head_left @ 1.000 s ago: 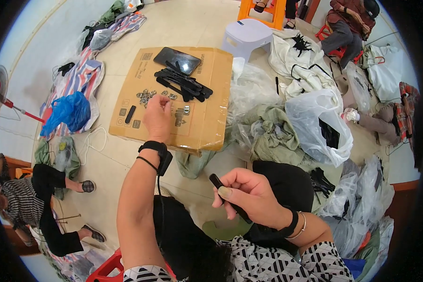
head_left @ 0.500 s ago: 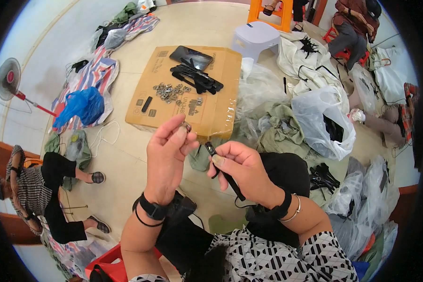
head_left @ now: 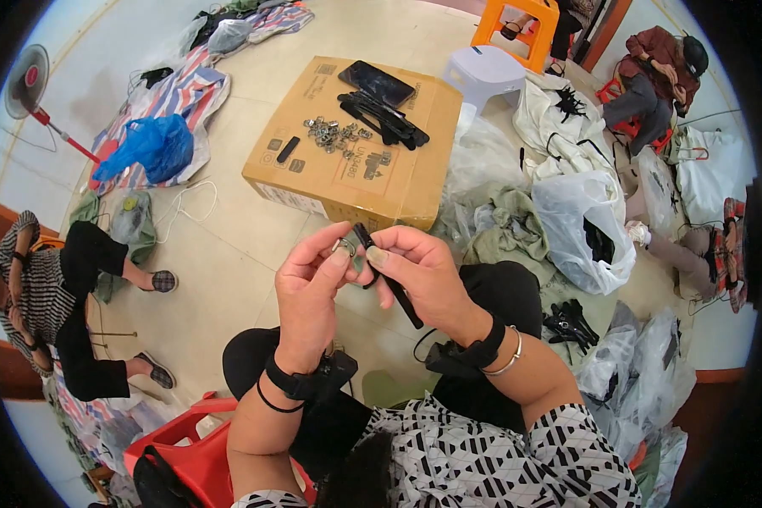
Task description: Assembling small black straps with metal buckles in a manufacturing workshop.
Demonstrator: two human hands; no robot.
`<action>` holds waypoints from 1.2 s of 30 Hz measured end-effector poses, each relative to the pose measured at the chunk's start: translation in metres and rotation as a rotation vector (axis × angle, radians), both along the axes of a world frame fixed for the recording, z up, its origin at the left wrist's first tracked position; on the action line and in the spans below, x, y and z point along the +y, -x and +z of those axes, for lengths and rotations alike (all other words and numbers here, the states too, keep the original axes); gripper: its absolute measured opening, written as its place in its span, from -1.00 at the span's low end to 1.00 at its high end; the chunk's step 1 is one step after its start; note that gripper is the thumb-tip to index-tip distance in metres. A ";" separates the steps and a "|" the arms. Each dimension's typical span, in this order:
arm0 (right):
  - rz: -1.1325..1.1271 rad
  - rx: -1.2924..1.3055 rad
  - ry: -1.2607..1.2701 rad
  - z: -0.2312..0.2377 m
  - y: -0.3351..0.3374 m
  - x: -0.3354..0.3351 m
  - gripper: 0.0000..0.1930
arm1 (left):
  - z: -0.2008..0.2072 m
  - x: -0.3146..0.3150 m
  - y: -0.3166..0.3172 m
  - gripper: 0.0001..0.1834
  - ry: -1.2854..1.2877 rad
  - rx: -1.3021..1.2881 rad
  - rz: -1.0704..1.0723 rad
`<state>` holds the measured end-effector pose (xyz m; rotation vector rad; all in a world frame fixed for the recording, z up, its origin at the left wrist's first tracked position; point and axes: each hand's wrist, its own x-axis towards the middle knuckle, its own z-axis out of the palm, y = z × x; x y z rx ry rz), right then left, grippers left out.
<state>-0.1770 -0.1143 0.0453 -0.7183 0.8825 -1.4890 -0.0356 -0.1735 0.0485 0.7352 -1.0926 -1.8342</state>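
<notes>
My left hand (head_left: 306,284) pinches a small silvery metal buckle (head_left: 345,246) between thumb and fingertips. Close beside it, my right hand (head_left: 423,273) is closed on a narrow black strap (head_left: 407,305), one end of which sticks up by the buckle. Whether the strap passes through the metal I cannot tell. Beyond my hands stands a cardboard box (head_left: 427,173). On its top lie a heap of small metal buckles (head_left: 332,134), a bundle of black straps (head_left: 385,120), a dark phone (head_left: 378,82) and a short black piece (head_left: 288,149).
A white plastic stool (head_left: 485,69) and an orange stool (head_left: 516,30) stand past the box. At right are a translucent bag (head_left: 580,224), green cloth (head_left: 508,224) and black straps (head_left: 571,326). A blue bag (head_left: 152,148) and fan (head_left: 30,80) are left. Several people sit around.
My hands have come together, bringing the strap's end up beside the buckle. The view has shifted, so the box appears higher and further right.
</notes>
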 end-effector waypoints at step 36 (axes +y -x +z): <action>0.164 0.002 -0.153 0.014 0.009 0.009 -0.85 | -0.013 -0.004 -0.001 -0.71 -0.458 0.352 0.045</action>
